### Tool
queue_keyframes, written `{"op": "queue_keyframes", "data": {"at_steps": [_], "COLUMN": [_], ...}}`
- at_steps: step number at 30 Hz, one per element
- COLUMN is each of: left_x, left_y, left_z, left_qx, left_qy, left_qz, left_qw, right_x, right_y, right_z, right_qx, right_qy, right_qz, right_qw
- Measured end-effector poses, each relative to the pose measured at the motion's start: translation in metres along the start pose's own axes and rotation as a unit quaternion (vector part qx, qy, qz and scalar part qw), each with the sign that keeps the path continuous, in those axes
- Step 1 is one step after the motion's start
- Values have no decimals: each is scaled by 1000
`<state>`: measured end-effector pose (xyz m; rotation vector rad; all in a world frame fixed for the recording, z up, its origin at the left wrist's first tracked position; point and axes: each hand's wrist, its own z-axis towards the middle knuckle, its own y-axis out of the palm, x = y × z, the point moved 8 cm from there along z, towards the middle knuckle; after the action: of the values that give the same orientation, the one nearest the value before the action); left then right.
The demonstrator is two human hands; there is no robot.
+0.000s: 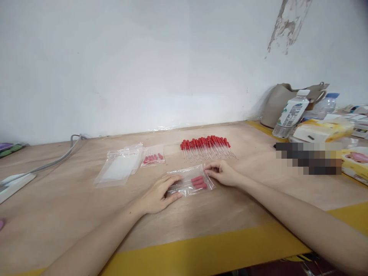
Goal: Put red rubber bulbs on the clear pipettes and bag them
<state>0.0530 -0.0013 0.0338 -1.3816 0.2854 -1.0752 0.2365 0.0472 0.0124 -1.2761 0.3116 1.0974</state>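
A clear zip bag (pixel 186 188) lies in front of me with several red-bulbed droppers (pixel 199 182) inside, their bulbs toward its right end. My left hand (pixel 159 193) rests on the bag's left end, thumb and fingers spread apart. At the right end, my right hand (pixel 222 172) pinches the bag's upper corner by the red-lined zip edge. Just behind, a row of loose droppers with red rubber bulbs (pixel 205 142) and thin clear tubes lies on the table. To the left is another zip bag (pixel 153 151) holding several droppers, beside a stack of flat, clear bags (pixel 117 166).
Brown sheeting covers the table (pixel 71 214), with yellow strips at its front and right edges. A grey cable (pixel 61 157) runs along the left. On the right stand a water bottle (pixel 291 115), a beige bag (pixel 277 105), a yellow tissue pack (pixel 319 130) and a blurred-out dark object (pixel 309 157).
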Motion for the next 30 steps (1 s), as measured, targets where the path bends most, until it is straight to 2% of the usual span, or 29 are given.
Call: {"op": "queue_keyframes", "data": {"at_steps": [2, 5, 7, 11, 14, 19, 23, 27, 30], "left_x": [0, -1, -1, -2, -2, -4, -4, -3, -2], "left_y": [0, -1, -1, -1, -1, -1, -1, -1, -1], "left_z": [0, 0, 0, -1, -1, 0, 0, 0, 0], "left_qx": [2, 5, 3, 6, 6, 12, 15, 13, 10], "left_qy": [-3, -13, -16, -19, -9, -14, -14, -11, -10], "left_qz": [-16, -29, -31, -37, -41, -29, -28, -29, -18], "left_qw": [1000, 999, 999, 999, 999, 999, 999, 999, 1000], "right_x": [17, 40, 48, 60, 64, 63, 56, 47, 37], "right_y": [-21, -54, -68, -77, -76, -78, -86, -89, -83], "right_z": [7, 20, 33, 54, 64, 72, 71, 59, 37], "right_qx": [65, 169, 204, 206, 191, 188, 197, 205, 250], "right_qy": [61, 143, 179, 285, 334, 357, 341, 276, 174], "right_qz": [-47, -163, -204, -259, -261, -244, -208, -151, 9], "right_qw": [995, 961, 940, 899, 886, 882, 895, 927, 952]}}
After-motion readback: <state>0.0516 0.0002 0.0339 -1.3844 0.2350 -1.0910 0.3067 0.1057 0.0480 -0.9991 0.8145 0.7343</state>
